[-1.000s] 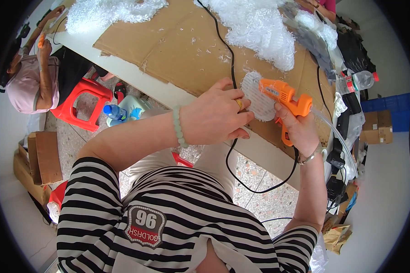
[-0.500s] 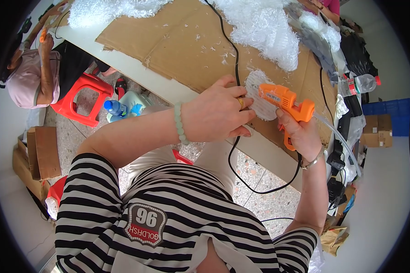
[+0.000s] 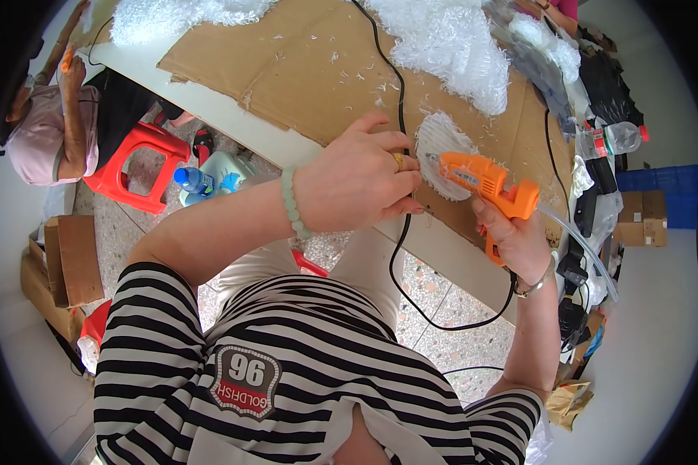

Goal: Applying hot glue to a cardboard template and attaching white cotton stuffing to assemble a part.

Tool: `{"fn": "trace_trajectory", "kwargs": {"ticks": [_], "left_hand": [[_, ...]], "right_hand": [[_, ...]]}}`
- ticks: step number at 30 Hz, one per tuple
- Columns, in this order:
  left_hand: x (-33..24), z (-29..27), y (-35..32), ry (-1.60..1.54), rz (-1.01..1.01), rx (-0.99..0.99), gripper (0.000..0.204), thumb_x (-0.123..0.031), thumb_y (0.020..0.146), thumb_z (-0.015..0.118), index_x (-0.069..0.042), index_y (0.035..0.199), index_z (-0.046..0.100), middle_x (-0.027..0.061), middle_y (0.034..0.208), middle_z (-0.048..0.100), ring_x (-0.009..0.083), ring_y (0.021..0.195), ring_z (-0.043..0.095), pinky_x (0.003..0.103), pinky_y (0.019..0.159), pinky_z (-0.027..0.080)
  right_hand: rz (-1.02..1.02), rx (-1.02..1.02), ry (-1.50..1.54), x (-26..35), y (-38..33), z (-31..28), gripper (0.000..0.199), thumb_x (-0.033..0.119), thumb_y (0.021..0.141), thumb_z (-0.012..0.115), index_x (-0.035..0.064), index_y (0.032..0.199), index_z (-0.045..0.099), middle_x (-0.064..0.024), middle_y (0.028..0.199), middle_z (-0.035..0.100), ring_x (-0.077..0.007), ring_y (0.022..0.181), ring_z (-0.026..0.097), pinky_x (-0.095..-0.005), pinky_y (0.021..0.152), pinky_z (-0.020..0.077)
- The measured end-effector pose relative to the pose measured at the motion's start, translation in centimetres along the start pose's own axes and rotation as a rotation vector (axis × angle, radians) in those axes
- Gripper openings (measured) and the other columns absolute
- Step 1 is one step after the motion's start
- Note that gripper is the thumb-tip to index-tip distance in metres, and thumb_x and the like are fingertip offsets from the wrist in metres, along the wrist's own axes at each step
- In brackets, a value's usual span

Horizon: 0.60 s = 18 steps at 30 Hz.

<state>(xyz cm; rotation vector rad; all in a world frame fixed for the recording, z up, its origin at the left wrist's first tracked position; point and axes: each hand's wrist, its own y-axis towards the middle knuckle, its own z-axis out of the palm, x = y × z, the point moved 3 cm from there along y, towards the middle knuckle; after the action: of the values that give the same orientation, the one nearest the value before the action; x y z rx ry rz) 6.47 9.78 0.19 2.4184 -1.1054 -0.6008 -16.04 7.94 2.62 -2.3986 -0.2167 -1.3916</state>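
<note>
Right hand (image 3: 520,240) is gripping the orange glue gun (image 3: 485,182), nozzle at the white fluffy disc (image 3: 442,147) near the cardboard's (image 3: 287,70) front edge, left hand (image 3: 357,182) closing on it, gluing seemingly midway.

I see glue gun (image 3: 485,180) in right hand (image 3: 520,244): smooth orange plastic, slight gloss. White disc (image 3: 442,147) under left hand (image 3: 357,182): fluffy, fibrous edge. Cardboard sheet (image 3: 287,70) on table (image 3: 209,101): matt brown, rough, lint-flecked. Far heap (image 3: 450,46): white, fuzzy. Cord (image 3: 399,256): black, smooth. Bracelet (image 3: 291,205) on left wrist: pale glossy beads. Stool (image 3: 128,167) at left: shiny red plastic.
</note>
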Motion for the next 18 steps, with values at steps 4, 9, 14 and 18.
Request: {"fn": "trace_trajectory", "kwargs": {"ticks": [4, 9, 14, 18], "left_hand": [[0.1, -0.1, 0.1, -0.007, -0.008, -0.007, 0.027, -0.028, 0.071, 0.072, -0.007, 0.085, 0.062, 0.003, 0.095, 0.067, 0.0236, 0.102, 0.057, 0.048, 0.095, 0.037], [0.2, 0.0, 0.4, -0.011, 0.0, -0.081, 0.022, -0.028, 0.076, 0.067, -0.007, 0.078, 0.065, 0.0029, 0.079, 0.066, 0.0227, 0.092, 0.059, 0.044, 0.091, 0.038], [2.4, -0.2, 1.3, -0.098, -0.086, -0.202, 0.012, -0.017, 0.079, 0.063, -0.006, 0.083, 0.066, 0.0047, 0.077, 0.066, 0.0241, 0.089, 0.059, 0.04, 0.088, 0.042], [5.3, -0.1, 3.5, 0.031, -0.091, -0.205, 0.015, -0.003, 0.075, 0.061, -0.003, 0.09, 0.065, 0.0109, 0.084, 0.065, 0.0285, 0.091, 0.06, 0.037, 0.088, 0.044]], "right_hand": [[0.047, 0.013, -0.024, 0.1, -0.6, -0.2, 0.018, 0.02, 0.085, 0.066, 0.0031, 0.088, 0.059, 0.0012, 0.07, 0.056, -0.0079, 0.062, 0.053, -0.0231, 0.057, 0.0421], [0.063, 0.006, -0.052, -0.1, -1.6, -0.5, 0.018, 0.019, 0.085, 0.066, 0.0035, 0.089, 0.058, 0.0012, 0.07, 0.056, -0.0078, 0.062, 0.053, -0.023, 0.057, 0.0419], [0.113, -0.035, -0.04, -1.0, -2.2, -0.9, 0.018, 0.019, 0.085, 0.066, 0.0043, 0.09, 0.058, 0.0015, 0.071, 0.056, -0.0081, 0.063, 0.053, -0.0231, 0.057, 0.0423], [0.026, -0.055, 0.093, -0.8, -1.2, -1.0, 0.018, 0.019, 0.085, 0.066, 0.0042, 0.091, 0.057, 0.0008, 0.074, 0.056, -0.0086, 0.062, 0.053, -0.0233, 0.058, 0.0432]]}}
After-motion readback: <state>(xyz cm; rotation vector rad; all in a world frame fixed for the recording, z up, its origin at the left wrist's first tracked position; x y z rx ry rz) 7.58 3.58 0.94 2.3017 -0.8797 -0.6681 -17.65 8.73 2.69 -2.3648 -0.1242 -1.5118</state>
